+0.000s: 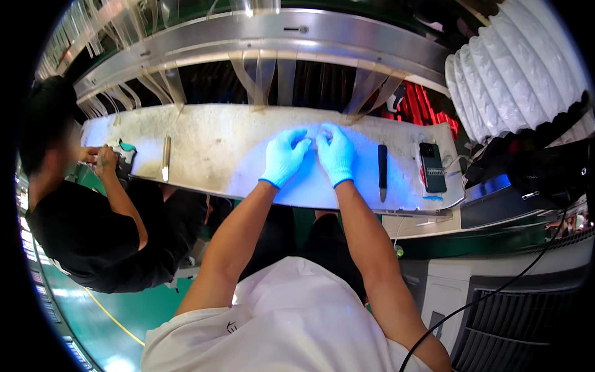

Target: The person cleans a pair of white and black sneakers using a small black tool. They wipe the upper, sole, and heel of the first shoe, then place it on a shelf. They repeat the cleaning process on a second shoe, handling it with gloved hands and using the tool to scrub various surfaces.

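Observation:
My left hand [285,158] and my right hand [334,152] wear white knit gloves that glow blue under the light. They rest close together over the pale worktable [211,155], fingers curled inward and thumbs facing each other. Whatever lies between the fingertips is too small or hidden to make out. To the right of my right hand lies a knife [382,167] with a black handle, its blade pointing toward me. Farther right is a dark phone [432,167] lying on the table.
A co-worker in black [99,229] sits at the left, hands at the table's end. A slim metal tool [166,158] lies on the left half. Clear strips [254,77] hang along the far edge under a metal beam [217,37]. A white ribbed duct [514,74] stands far right.

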`<state>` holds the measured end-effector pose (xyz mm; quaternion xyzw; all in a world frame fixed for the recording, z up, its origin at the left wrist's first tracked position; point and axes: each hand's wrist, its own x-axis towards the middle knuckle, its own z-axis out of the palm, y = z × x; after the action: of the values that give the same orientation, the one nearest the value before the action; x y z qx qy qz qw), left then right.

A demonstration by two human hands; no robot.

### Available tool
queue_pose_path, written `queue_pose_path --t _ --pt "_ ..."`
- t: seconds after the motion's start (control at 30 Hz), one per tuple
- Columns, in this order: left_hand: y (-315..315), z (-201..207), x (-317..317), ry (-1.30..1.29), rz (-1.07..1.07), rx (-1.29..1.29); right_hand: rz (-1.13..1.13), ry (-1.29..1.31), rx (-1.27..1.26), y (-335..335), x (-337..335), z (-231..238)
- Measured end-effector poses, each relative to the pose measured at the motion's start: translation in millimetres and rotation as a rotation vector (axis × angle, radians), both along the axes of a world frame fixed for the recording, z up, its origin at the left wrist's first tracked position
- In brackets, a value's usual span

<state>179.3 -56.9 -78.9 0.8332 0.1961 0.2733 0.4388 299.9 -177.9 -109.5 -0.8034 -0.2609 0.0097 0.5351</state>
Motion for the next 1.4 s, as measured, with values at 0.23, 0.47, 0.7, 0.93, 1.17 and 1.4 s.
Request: queue_pose_path --t 0.23,0.47,0.7,0.93,1.17,1.4 --pt "-3.9 -3.4 -0.2 -0.043 -0.077 -0.061 -0.027 0.258 0.292 -50.3 71.8 33.6" --pt "7.0 8.2 2.6 0.046 -0.003 0.019 -0.682 -0.392 -0.362 -88.9 256.5 55.6" --pt "14.5 3.3 3.6 0.001 0.019 0.133 -0.216 -0.460 -1.253 -40.9 348.4 24.3" --pt "13.9 10.0 11.0 0.195 0.021 0.138 -0.267 -0.212 -0.489 -33.6 307.2 78.1" --pt "20.3 13.4 10.9 -0.304 0.204 0.572 0.193 0.741 0.384 -45.5 147.5 97.8" --pt "26.3 101.1 -78.5 -0.275 -0.200 0.649 0.540 0.445 -0.102 -56.8 17.6 208.2"
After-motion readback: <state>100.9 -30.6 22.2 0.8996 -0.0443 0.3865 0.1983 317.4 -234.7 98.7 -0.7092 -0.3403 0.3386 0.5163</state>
